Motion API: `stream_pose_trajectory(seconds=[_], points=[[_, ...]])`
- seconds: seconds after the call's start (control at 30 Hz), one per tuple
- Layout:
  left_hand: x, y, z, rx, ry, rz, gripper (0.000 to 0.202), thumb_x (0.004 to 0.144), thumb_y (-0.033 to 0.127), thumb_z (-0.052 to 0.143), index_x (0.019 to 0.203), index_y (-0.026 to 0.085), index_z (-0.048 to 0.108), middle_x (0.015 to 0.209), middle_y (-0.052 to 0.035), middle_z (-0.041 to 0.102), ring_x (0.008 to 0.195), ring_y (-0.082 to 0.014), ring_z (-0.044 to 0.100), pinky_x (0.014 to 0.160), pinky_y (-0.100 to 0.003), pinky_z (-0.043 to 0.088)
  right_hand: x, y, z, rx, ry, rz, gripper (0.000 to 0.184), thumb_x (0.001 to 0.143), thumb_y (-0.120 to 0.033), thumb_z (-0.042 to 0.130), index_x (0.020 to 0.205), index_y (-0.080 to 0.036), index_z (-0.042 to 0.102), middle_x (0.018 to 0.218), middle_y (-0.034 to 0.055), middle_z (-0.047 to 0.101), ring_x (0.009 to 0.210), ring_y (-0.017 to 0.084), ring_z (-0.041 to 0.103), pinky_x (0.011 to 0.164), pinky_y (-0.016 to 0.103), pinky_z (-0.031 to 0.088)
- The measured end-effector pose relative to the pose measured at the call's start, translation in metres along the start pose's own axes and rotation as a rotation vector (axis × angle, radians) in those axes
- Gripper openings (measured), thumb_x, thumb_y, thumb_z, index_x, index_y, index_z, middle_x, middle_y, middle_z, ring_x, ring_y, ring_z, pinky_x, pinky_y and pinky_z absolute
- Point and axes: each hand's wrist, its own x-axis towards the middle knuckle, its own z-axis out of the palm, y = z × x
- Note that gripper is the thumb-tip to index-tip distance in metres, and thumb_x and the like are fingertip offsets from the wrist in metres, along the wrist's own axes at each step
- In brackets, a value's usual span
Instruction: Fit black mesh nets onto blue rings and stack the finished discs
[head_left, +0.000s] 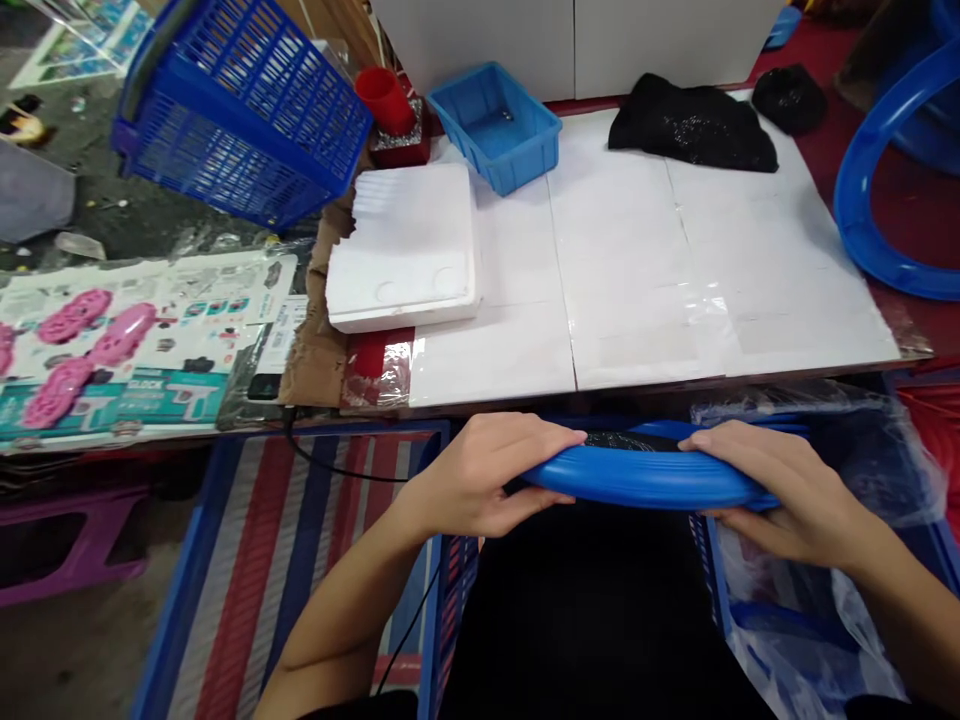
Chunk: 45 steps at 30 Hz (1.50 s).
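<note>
Two hands hold one blue ring [645, 478], seen edge-on, just below the near edge of the counter [637, 290]. The left hand [487, 478] grips the ring's left end and the right hand [780, 492] its right end. Each is closed on the rim with the fingers over the top and the thumb underneath, and the two hands are well apart. A strip of black material shows along the ring's upper side, between the hands.

A clear plastic bag [862, 450] lies just beside the right hand, with blue parts inside it that are too blurred to count.

The white counter carries one foam block [409, 250], one small blue tray [499, 125] and one red cup [384, 97] at its back left. Two black cloth bundles sit at the back right, a large one [694, 125] and a smaller one [787, 97]. A second ring [874, 210], also blue, lies off the counter's right edge and is partly cut off by the frame.

One blue basket [240, 110] stands tilted at the upper left. Below it lie printed cards [112, 340] showing pink toys. One purple stool [67, 545] stands on the floor at the lower left.
</note>
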Motion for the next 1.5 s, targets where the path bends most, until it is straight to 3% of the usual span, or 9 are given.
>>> stream_pose_trajectory(seconds=[0.13,0.27,0.6,0.93,1.1,1.27,1.37,1.43,1.5], points=[[0.006,0.008,0.0,0.063,0.037,0.011,0.053,0.104,0.044,0.071,0.146,0.014,0.062,0.115,-0.0148,0.08,0.101,-0.024,0.08,0.09,-0.034,0.066,0.024,-0.023,-0.007,-0.078,-0.016,0.009,0.065,0.107,-0.034,0.065,0.166,-0.021,0.04,0.126,0.0147,0.077,0.107,0.028,0.077,0.087,0.035,0.063],[0.005,0.009,0.002,0.16,0.077,0.017,0.064,0.102,0.064,0.065,0.14,0.012,0.065,0.105,-0.0137,0.08,0.09,-0.0217,0.08,0.079,-0.03,0.065,0.031,-0.023,-0.005,-0.06,-0.042,0.002,0.058,0.11,-0.045,0.058,0.161,-0.02,0.043,0.117,0.0139,0.077,0.1,0.025,0.077,0.077,0.032,0.061],[0.007,0.021,0.011,0.25,0.091,0.082,0.047,0.106,0.052,0.064,0.128,0.01,0.067,0.099,-0.0121,0.082,0.077,-0.0215,0.079,0.065,-0.032,0.062,0.029,-0.03,0.002,-0.027,-0.106,-0.014,0.051,0.103,-0.037,0.071,0.146,-0.015,0.055,0.112,0.0142,0.078,0.094,0.027,0.076,0.081,0.04,0.063],[0.004,0.022,0.028,0.298,0.249,0.07,0.045,0.102,0.051,0.069,0.121,0.011,0.071,0.088,-0.0097,0.079,0.07,-0.0216,0.077,0.062,-0.032,0.06,0.026,-0.035,0.027,-0.103,0.089,-0.019,0.043,0.106,-0.04,0.065,0.137,-0.01,0.06,0.106,0.0171,0.079,0.085,0.028,0.075,0.074,0.041,0.061],[-0.008,0.005,0.026,0.133,0.203,0.046,0.046,0.101,0.051,0.071,0.126,0.012,0.074,0.096,-0.0118,0.082,0.077,-0.0235,0.078,0.068,-0.035,0.063,0.029,-0.034,0.029,-0.103,0.059,-0.03,0.052,0.101,-0.043,0.073,0.141,-0.013,0.059,0.106,0.0149,0.08,0.093,0.028,0.077,0.084,0.041,0.063],[-0.035,-0.039,0.011,-0.267,0.277,0.047,0.051,0.101,0.057,0.07,0.129,0.014,0.076,0.096,-0.0154,0.082,0.083,-0.0262,0.077,0.073,-0.04,0.064,0.015,-0.003,0.008,0.149,-0.074,0.085,0.055,0.099,-0.037,0.074,0.147,-0.021,0.054,0.122,0.0119,0.078,0.108,0.026,0.077,0.093,0.038,0.062],[-0.047,-0.051,-0.001,-0.454,0.038,-0.039,0.049,0.095,0.055,0.078,0.127,0.018,0.076,0.098,-0.0153,0.082,0.086,-0.0273,0.077,0.078,-0.043,0.064,0.001,0.011,0.002,0.171,-0.124,0.136,0.037,0.099,-0.027,0.067,0.135,-0.023,0.06,0.113,0.0091,0.078,0.1,0.024,0.076,0.088,0.036,0.061],[-0.045,-0.044,-0.004,-0.387,-0.122,-0.165,0.052,0.094,0.052,0.08,0.132,0.017,0.072,0.112,-0.0172,0.081,0.1,-0.0295,0.078,0.088,-0.044,0.065,-0.004,0.011,0.005,0.131,-0.135,0.136,0.032,0.099,-0.026,0.066,0.131,-0.022,0.061,0.109,0.0089,0.077,0.094,0.024,0.075,0.083,0.035,0.06],[-0.035,-0.028,-0.001,-0.192,-0.159,-0.245,0.058,0.096,0.052,0.078,0.14,0.017,0.066,0.124,-0.0173,0.078,0.11,-0.0293,0.077,0.096,-0.042,0.063,-0.004,0.005,0.011,0.074,-0.133,0.124,0.034,0.101,-0.029,0.065,0.134,-0.021,0.059,0.108,0.0093,0.077,0.09,0.024,0.075,0.079,0.035,0.059]])
